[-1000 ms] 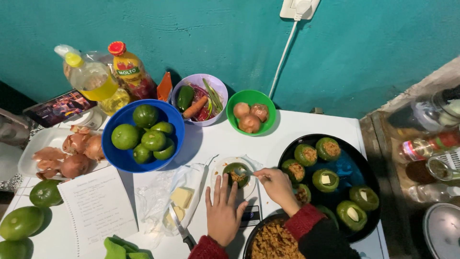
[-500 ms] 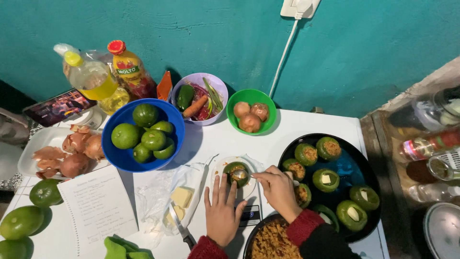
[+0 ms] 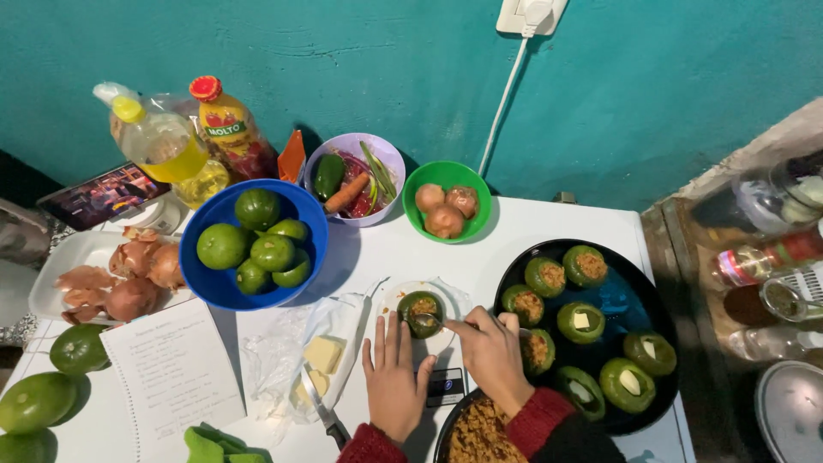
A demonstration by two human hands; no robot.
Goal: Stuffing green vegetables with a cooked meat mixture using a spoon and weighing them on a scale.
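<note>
Teal wall backed my white table [image 3: 549, 231]. At far left sat onions [image 3: 137, 274] on a tray, then a blue bowl [image 3: 225, 296] of green fruit. My left hand [image 3: 394, 381] lay flat, fingers spread, beside the small plate [image 3: 390, 300] to steady it. On it sat the hollowed green pepper [image 3: 420, 310]. My right hand [image 3: 490, 353] pinched what looked like a spoon [image 3: 426, 321] over it. Filled peppers waited in the black pan [image 3: 634, 283].
</note>
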